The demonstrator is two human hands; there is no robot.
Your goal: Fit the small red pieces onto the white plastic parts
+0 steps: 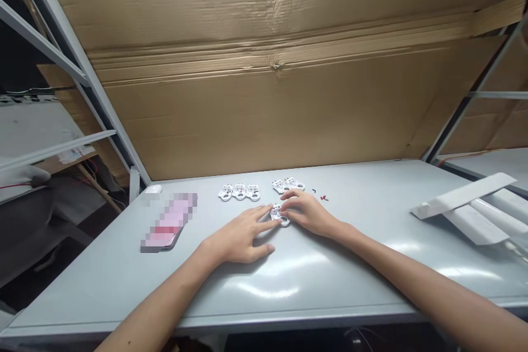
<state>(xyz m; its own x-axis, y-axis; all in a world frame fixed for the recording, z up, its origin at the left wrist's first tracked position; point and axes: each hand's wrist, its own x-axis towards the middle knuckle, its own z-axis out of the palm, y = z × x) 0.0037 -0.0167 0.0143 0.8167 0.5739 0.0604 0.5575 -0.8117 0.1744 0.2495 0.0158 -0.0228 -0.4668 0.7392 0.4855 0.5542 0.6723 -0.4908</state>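
A small white plastic piece with a ring-shaped end [284,221] lies on the grey table in front of me, partly covered by my fingers. My left hand [242,235] rests flat beside it, fingers spread, with the fingertips touching its left and near sides. Above the same piece, my right hand [310,213] is bent over with thumb and fingers drawn together; whatever they pinch is too small and hidden to name. Behind my hands, two similar white pieces [289,183] lie side by side. Three more white pieces [240,192] stand in a row further left.
Tiny red and dark parts [324,198] lie right of my right hand. A pink, blurred phone-like object [171,223] and a white object [154,189] are on the left. White long panels [470,203] sit at right. Cardboard [268,115] walls the table's back.
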